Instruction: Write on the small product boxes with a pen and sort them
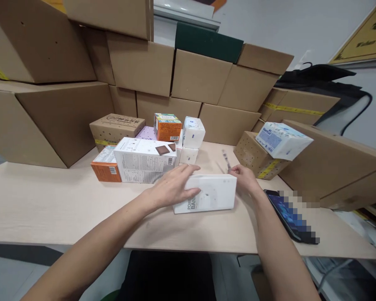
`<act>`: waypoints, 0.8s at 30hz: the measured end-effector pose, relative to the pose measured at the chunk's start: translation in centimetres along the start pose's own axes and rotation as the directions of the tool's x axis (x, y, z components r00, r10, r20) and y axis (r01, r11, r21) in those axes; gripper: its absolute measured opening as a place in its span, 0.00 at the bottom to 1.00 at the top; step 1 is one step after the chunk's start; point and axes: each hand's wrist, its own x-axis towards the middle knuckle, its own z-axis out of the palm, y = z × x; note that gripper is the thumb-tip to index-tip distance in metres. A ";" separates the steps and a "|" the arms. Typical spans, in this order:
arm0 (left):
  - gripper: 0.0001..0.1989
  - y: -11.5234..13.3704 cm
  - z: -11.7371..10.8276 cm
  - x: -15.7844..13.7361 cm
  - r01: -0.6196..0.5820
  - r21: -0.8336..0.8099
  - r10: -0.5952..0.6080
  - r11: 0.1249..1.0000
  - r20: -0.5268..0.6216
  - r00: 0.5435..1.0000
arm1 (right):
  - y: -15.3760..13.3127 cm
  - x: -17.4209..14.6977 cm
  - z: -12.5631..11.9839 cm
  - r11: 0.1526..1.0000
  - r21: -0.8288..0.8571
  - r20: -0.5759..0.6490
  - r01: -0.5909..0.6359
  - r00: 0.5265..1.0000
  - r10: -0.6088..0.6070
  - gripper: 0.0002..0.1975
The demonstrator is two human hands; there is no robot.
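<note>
White box [215, 195]: standing on its long edge on the bench [69, 205], mid-desk in front of me, its dark lettering, partly covered, running up the left end
Left hand [172, 186]: my thumb lies on the front face of the white box and my fingers reach over its top edge, clasping its left end
Right hand [245, 179]: just beyond the white box's right end, my thumb and fingers pinch the lower end of a strip [225, 156]
Strip: thin, dark-marked and blurred, rising from my fingertips
Printed box [146, 163]: upright beyond my left hand, showing brown squares, with an orange box [105, 170] against its left end
Tissue packs [193, 133]: two, stacked behind the printed box, near a second orange box [167, 127]
Small carton [249, 152]: past my right hand, a blue-and-white pack [283, 141] tilted on top
Phone [290, 217]: flat beside my right forearm, partly pixelated
Large cartons [203, 75]: piled along the back of the bench
</note>
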 end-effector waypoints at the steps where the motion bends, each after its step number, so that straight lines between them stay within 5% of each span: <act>1: 0.31 -0.2 -0.2 0.0 0.053 -0.033 -0.052 0.998 0.042 0.998 | 0.1 0.0 -0.5 0.999 0.047 -0.059 0.006 0.998 -0.003 0.08; 8: 0.36 -0.3 -0.7 -0.1 0.253 -0.179 -0.199 0.951 0.275 0.941 | -1.4 -0.5 -0.8 0.905 0.412 -0.210 0.105 0.977 -0.018 0.13; 16: 0.22 -1.9 3.5 0.6 0.269 -0.271 -0.263 0.924 0.057 0.963 | -4.6 -3.7 1.5 0.744 0.635 -0.122 0.208 0.978 -0.170 0.15; 20: 0.16 -2.2 4.9 0.5 0.266 -0.226 -0.262 0.937 0.049 0.964 | -4.7 -4.9 4.3 0.806 0.560 -0.012 0.192 0.975 -0.224 0.12; 24: 0.28 -0.7 5.0 -0.2 0.109 -0.026 -0.109 0.994 -0.008 0.994 | -4.2 -5.0 5.7 0.870 0.470 0.027 0.152 0.982 -0.186 0.11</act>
